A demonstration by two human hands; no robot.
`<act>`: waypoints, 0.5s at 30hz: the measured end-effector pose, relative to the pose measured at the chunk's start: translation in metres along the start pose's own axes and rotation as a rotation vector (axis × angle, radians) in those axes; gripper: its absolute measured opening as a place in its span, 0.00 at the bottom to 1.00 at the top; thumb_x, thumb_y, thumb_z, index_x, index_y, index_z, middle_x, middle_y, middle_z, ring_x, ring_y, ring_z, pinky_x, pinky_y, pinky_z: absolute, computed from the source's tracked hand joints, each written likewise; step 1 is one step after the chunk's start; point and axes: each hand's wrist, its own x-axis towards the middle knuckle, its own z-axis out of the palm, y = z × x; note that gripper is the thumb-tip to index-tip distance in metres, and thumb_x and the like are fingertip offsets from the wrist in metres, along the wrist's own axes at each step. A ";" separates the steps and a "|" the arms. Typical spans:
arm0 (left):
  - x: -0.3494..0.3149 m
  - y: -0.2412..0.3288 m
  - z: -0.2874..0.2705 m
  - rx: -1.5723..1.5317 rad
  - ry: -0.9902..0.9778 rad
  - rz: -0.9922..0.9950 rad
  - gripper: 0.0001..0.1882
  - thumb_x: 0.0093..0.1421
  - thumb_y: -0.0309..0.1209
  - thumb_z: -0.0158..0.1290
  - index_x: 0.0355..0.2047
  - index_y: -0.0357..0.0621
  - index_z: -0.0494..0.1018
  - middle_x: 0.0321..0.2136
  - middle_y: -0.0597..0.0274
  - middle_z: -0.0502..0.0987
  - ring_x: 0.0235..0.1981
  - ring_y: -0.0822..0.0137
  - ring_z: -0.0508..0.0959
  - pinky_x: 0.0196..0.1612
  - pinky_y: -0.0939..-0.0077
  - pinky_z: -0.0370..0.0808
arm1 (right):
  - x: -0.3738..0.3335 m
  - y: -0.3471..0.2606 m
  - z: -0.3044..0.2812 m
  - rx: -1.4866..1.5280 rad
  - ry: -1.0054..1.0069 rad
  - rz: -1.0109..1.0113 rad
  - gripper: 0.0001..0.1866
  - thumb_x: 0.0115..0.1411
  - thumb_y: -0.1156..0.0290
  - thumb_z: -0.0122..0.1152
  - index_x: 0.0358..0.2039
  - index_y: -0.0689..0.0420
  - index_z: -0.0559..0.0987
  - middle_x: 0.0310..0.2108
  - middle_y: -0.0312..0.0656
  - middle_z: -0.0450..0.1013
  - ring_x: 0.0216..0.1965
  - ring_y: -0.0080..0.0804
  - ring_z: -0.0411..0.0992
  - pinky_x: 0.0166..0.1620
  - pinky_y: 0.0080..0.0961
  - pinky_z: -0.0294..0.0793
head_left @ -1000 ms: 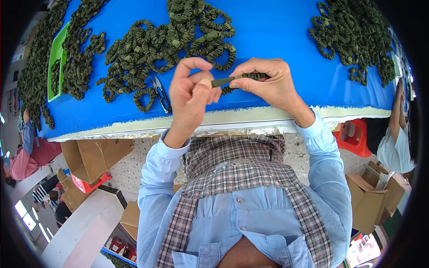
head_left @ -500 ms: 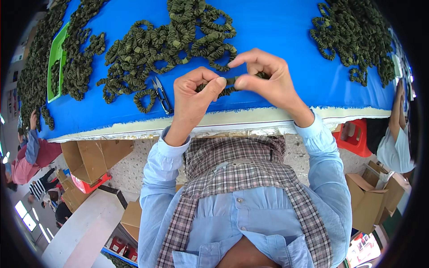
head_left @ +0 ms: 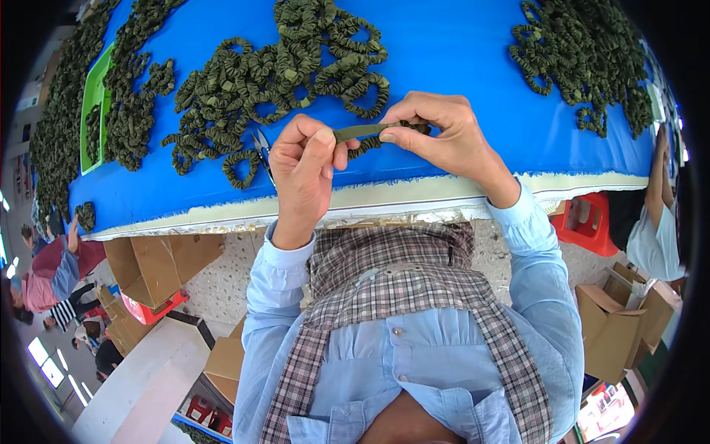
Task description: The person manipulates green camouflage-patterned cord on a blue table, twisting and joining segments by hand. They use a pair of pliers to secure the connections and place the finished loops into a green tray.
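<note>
Between both hands, just above the table's near edge, a dark green scrunchie is stretched, a smooth flat stretch of its fabric showing. My left hand pinches its left end between thumb and fingers. My right hand grips the gathered right end, thumb below and forefinger above. Part of the ring hangs beneath, partly hidden by the fingers. Beside my left hand lies a pair of thread snips, partly covered by it. Past the hands spreads a heap of green scrunchies, with one single scrunchie near the snips.
The table has a blue cover. More scrunchies lie at the far right and along the left, around a green tray. Cardboard boxes and a red stool stand below. Other people are at both sides.
My hands have drawn the scrunchie out, so a flat strip now shows between them. The left hand shifted slightly left, over the snips; the right fingers closed from an arch into a pinch.
</note>
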 end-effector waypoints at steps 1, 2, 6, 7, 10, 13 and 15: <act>-0.001 -0.002 0.003 -0.015 0.012 -0.032 0.07 0.64 0.28 0.49 0.30 0.38 0.69 0.13 0.69 0.64 0.16 0.76 0.68 0.31 0.73 0.75 | 0.000 0.001 0.002 -0.006 0.007 -0.037 0.06 0.53 0.74 0.67 0.32 0.59 0.81 0.24 0.35 0.75 0.22 0.18 0.70 0.23 0.17 0.66; -0.002 -0.003 0.005 -0.029 0.025 -0.064 0.07 0.64 0.28 0.49 0.31 0.38 0.69 0.13 0.70 0.63 0.16 0.76 0.68 0.32 0.73 0.75 | 0.001 0.002 0.003 -0.012 0.014 -0.074 0.07 0.53 0.74 0.67 0.33 0.59 0.81 0.24 0.36 0.75 0.23 0.18 0.70 0.24 0.17 0.67; -0.001 -0.002 0.006 0.115 -0.152 -0.328 0.11 0.65 0.35 0.50 0.33 0.39 0.68 0.13 0.70 0.64 0.17 0.77 0.70 0.28 0.75 0.76 | -0.003 0.009 0.013 0.135 0.021 -0.073 0.14 0.53 0.76 0.66 0.41 0.60 0.78 0.29 0.37 0.76 0.27 0.20 0.72 0.28 0.20 0.71; 0.000 -0.002 0.006 0.139 -0.173 -0.343 0.12 0.66 0.36 0.50 0.33 0.39 0.68 0.13 0.70 0.65 0.17 0.77 0.70 0.28 0.75 0.76 | -0.005 0.011 0.017 0.235 0.019 -0.024 0.16 0.53 0.76 0.66 0.44 0.60 0.77 0.30 0.38 0.76 0.29 0.20 0.72 0.29 0.20 0.71; 0.002 -0.002 0.007 0.180 -0.187 -0.354 0.13 0.66 0.37 0.48 0.32 0.40 0.67 0.14 0.68 0.66 0.18 0.78 0.71 0.27 0.76 0.76 | -0.006 0.010 0.015 0.311 -0.068 0.121 0.21 0.54 0.78 0.65 0.49 0.61 0.73 0.32 0.38 0.75 0.31 0.20 0.72 0.32 0.21 0.72; 0.001 -0.006 0.013 0.155 -0.125 -0.311 0.12 0.68 0.36 0.46 0.33 0.41 0.67 0.15 0.69 0.65 0.18 0.77 0.70 0.27 0.75 0.76 | -0.006 0.009 0.011 0.362 -0.152 0.259 0.25 0.54 0.79 0.64 0.53 0.61 0.70 0.31 0.37 0.74 0.32 0.18 0.71 0.34 0.18 0.72; -0.002 -0.010 0.010 0.142 -0.097 -0.290 0.10 0.68 0.35 0.45 0.34 0.41 0.67 0.15 0.69 0.63 0.17 0.77 0.67 0.28 0.73 0.75 | -0.006 0.007 0.006 0.379 -0.155 0.311 0.26 0.54 0.80 0.64 0.53 0.61 0.69 0.29 0.36 0.73 0.31 0.17 0.70 0.34 0.16 0.70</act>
